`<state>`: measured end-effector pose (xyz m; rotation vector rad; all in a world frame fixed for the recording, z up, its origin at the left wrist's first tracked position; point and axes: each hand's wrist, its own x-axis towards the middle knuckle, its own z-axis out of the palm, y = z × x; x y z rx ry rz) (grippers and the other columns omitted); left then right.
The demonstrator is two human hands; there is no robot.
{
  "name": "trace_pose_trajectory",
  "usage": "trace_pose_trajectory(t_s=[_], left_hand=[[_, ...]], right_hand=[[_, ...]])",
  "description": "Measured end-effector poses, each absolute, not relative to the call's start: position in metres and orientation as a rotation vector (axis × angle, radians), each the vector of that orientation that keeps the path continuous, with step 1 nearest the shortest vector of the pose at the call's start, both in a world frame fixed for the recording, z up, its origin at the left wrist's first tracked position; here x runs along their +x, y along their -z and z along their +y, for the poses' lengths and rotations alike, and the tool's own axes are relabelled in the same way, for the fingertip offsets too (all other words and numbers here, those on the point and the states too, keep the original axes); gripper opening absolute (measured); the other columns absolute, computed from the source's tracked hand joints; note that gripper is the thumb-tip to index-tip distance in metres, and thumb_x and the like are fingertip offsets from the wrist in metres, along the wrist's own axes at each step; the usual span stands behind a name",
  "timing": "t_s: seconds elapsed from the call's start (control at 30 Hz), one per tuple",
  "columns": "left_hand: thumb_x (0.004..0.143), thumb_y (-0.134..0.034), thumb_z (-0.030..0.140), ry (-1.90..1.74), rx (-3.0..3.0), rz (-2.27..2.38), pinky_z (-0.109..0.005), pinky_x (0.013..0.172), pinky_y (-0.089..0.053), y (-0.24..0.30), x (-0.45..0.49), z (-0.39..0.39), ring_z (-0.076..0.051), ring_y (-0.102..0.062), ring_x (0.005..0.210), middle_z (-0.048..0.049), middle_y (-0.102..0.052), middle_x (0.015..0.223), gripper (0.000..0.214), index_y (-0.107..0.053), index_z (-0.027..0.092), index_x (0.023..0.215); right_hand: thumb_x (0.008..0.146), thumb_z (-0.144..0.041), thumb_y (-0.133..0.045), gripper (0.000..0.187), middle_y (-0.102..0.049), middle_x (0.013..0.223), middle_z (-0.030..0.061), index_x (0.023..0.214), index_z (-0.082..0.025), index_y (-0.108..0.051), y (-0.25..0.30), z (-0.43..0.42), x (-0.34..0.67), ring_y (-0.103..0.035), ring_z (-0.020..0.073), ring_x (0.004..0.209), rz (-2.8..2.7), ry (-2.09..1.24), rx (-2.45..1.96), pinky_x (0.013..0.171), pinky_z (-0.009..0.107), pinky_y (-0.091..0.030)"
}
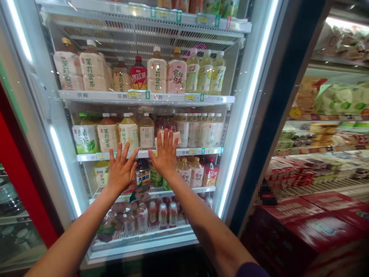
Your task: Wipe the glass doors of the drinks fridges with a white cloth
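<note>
My left hand (pixel 122 169) is raised with its fingers spread, palm toward the glass door (pixel 95 215) of a lit drinks fridge. It holds nothing. To its right, my right hand (pixel 165 154) lies flat against the door with a white cloth or tissue (pixel 176 137) under its fingers. The cloth's edges show on both sides of the fingers. Behind the glass, a green-capped tea bottle (pixel 85 132) and several pale bottles stand on the middle shelf (pixel 92 157). A dark-labelled bottle (pixel 143 175) shows between my hands on the shelf below.
Bright light strips (pixel 249 107) run down both sides of the fridge. At the lower right are stacked red cartons (pixel 311 227), beside an open chilled shelf with packaged food (pixel 340 96). A red frame (pixel 23 181) borders another cabinet at the left.
</note>
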<state>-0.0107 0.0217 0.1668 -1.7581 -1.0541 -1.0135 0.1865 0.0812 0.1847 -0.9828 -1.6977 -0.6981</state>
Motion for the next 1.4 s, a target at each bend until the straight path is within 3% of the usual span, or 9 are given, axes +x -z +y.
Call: trace_pose_trajectory(t_s=[0.1, 0.3, 0.57, 0.8, 0.87, 1.03, 1.1, 1.3, 1.4], left_hand=[[0.097, -0.051, 0.025, 1.035, -1.757, -1.077, -0.067, 0.127, -0.006, -0.163, -0.022, 0.02, -0.031, -0.004, 0.16, -0.0054, -0.01, 0.173, 0.073, -0.018, 0.036, 0.162], [0.098, -0.052, 0.026, 1.057, -1.76, -1.112, -0.065, 0.128, -0.005, -0.151, -0.039, 0.017, -0.031, -0.004, 0.16, -0.0051, -0.011, 0.173, 0.072, -0.02, 0.036, 0.162], [0.098, -0.053, 0.025, 1.075, -1.721, -1.127, -0.066, 0.128, -0.004, -0.152, -0.048, 0.017, -0.032, -0.003, 0.16, -0.0053, -0.008, 0.173, 0.074, -0.019, 0.036, 0.162], [0.098, -0.054, 0.025, 1.045, -1.696, -1.148, -0.063, 0.129, -0.003, -0.143, -0.058, 0.014, -0.032, -0.003, 0.16, -0.006, -0.007, 0.173, 0.074, -0.019, 0.033, 0.163], [0.098, -0.054, 0.025, 1.049, -1.696, -1.15, -0.062, 0.129, -0.002, -0.144, -0.059, 0.014, -0.032, -0.003, 0.16, -0.0052, -0.006, 0.174, 0.074, -0.018, 0.034, 0.163], [0.098, -0.054, 0.025, 1.063, -1.686, -1.153, -0.06, 0.129, -0.003, -0.147, -0.058, 0.015, -0.032, -0.004, 0.16, -0.0043, -0.007, 0.173, 0.075, -0.018, 0.035, 0.162], [0.098, -0.054, 0.024, 1.057, -1.69, -1.152, -0.061, 0.129, -0.003, -0.145, -0.057, 0.014, -0.032, -0.005, 0.16, -0.0047, -0.007, 0.173, 0.075, -0.017, 0.035, 0.163], [0.098, -0.053, 0.023, 1.044, -1.724, -1.155, -0.062, 0.129, -0.002, -0.138, -0.054, 0.015, -0.032, -0.004, 0.16, -0.0053, -0.007, 0.174, 0.075, -0.018, 0.034, 0.163], [0.098, -0.053, 0.022, 1.045, -1.724, -1.163, -0.063, 0.129, -0.003, -0.138, -0.054, 0.015, -0.032, -0.004, 0.161, -0.0055, -0.006, 0.174, 0.074, -0.018, 0.034, 0.163]], right_hand=[[0.104, -0.05, -0.042, 0.084, 0.003, 0.173, 0.0143, 0.165, -0.015, 0.005, -0.19, 0.079, 0.175, 0.013, 0.0303, 0.159, -1.69, 0.7, -0.985, 0.127, 0.065, -0.007], [0.102, -0.046, -0.05, 0.085, -0.005, 0.172, 0.0169, 0.165, -0.014, -0.003, -0.085, 0.06, 0.158, 0.008, 0.032, 0.16, -1.825, 0.681, -1.0, 0.127, 0.065, -0.009], [0.104, -0.053, -0.042, 0.082, -0.002, 0.173, 0.015, 0.165, -0.011, -0.005, -0.204, 0.065, 0.129, 0.013, 0.0296, 0.159, -1.745, 0.694, -0.966, 0.128, 0.062, -0.004], [0.102, -0.048, -0.051, 0.084, -0.01, 0.172, 0.0139, 0.165, -0.012, -0.009, -0.087, 0.048, 0.12, 0.007, 0.0293, 0.16, -1.948, 0.675, -0.923, 0.129, 0.06, -0.004], [0.102, -0.049, -0.051, 0.083, -0.013, 0.172, 0.0138, 0.165, -0.013, -0.012, -0.089, 0.049, 0.116, 0.006, 0.0288, 0.161, -1.967, 0.665, -0.907, 0.129, 0.059, -0.004], [0.104, -0.053, -0.044, 0.081, -0.007, 0.173, 0.0131, 0.165, -0.011, -0.011, -0.19, 0.057, 0.102, 0.009, 0.0283, 0.16, -1.815, 0.674, -0.867, 0.129, 0.059, -0.002], [0.104, -0.052, -0.044, 0.082, -0.006, 0.173, 0.0134, 0.165, -0.011, -0.009, -0.202, 0.058, 0.1, 0.011, 0.0285, 0.16, -1.776, 0.669, -0.865, 0.129, 0.059, -0.002], [0.103, -0.044, -0.051, 0.08, -0.015, 0.172, 0.0117, 0.165, -0.011, -0.014, -0.104, 0.047, 0.106, 0.008, 0.0275, 0.16, -1.884, 0.676, -0.843, 0.129, 0.055, 0.002], [0.103, -0.041, -0.049, 0.075, -0.016, 0.172, 0.0096, 0.164, -0.013, -0.018, -0.11, 0.047, 0.108, 0.008, 0.0258, 0.161, -1.914, 0.684, -0.839, 0.13, 0.053, 0.003]])
